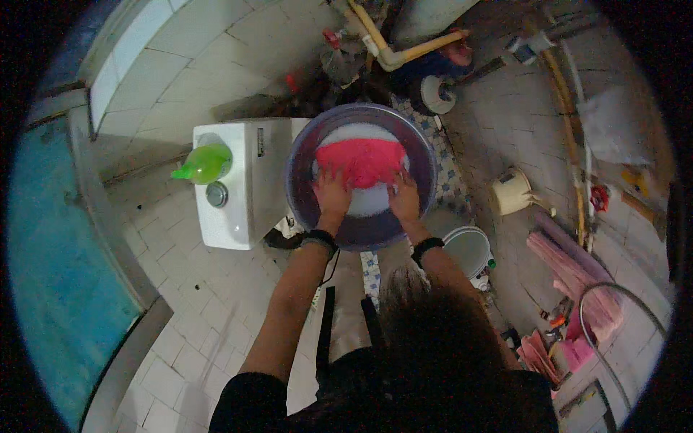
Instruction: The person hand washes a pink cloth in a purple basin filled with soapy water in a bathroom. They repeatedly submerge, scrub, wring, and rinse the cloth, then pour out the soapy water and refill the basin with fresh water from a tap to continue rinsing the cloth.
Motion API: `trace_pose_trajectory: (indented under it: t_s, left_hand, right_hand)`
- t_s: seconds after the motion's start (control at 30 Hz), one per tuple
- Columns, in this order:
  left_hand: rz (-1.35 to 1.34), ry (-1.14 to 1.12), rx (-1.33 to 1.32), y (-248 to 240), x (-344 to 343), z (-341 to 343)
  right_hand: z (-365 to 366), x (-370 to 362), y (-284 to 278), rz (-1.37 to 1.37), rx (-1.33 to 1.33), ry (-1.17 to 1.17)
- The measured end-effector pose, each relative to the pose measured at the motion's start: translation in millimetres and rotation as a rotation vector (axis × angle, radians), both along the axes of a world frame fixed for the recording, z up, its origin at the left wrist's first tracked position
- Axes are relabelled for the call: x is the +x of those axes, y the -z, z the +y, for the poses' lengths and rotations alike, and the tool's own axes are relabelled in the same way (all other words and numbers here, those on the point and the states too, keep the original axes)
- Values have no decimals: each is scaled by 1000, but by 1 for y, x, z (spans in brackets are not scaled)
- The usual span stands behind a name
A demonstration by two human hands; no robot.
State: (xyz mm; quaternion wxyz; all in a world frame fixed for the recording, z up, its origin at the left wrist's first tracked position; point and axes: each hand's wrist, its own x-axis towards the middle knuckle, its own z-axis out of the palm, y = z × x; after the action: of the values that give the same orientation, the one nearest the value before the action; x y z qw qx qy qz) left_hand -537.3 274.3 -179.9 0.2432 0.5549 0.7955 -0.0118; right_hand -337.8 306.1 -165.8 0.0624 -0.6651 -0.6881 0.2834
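Observation:
A bright pink cloth (361, 157) lies spread in whitish, sudsy water (369, 202) inside a large purple basin (304, 213). Reaching in from the near side, my left hand (333, 193) rests its spread fingers on the cloth's near left part. My right hand (403, 196) touches the near right edge, its fingers apart and the tips dim. A dark band circles each of my wrists.
Left of the basin stands a white cistern (223, 137) bearing a green bottle (209, 163). At right are a white bucket (468, 250) and a cream dipper (510, 192) by the wall. Yellowish pipes (390, 58) run beyond the basin. Pink cloths (577, 281) hang far right.

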Motion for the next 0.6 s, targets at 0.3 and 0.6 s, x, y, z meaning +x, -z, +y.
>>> trace_pose_trajectory:
  t_s: [0.3, 0.6]
  left_hand:
    - [142, -133, 110, 107, 37, 38]
    - [-47, -119, -152, 139, 35, 35]
  right_hand:
    - [33, -60, 113, -249, 132, -253]
    - [46, -55, 139, -335, -163, -431]
